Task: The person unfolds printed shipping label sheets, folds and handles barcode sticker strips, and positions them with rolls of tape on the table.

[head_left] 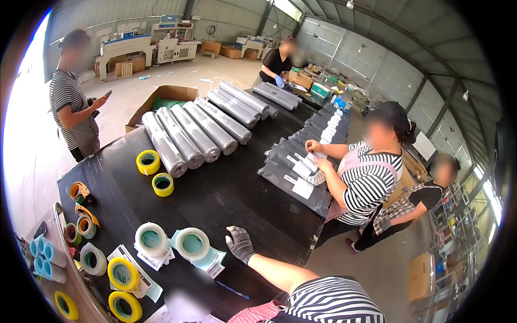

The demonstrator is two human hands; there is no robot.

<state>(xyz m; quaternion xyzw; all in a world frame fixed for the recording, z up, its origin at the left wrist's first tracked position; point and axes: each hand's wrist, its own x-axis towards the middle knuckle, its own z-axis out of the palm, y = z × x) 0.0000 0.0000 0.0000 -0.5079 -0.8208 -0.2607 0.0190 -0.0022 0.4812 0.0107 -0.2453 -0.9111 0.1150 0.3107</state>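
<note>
Right hand is near tape; carton holds green material

Machines, tape rolls and metal walls show a packing workshop.

Just one view here: left fisheye of head-worn pair. Sits high over near end of table, aims down and forward across it. Tape and wearer's striped sleeve super close, down low; gray rolls mid-range; machines and far wall way off up top. Really wide, roof bends toward dark round rim.
</note>
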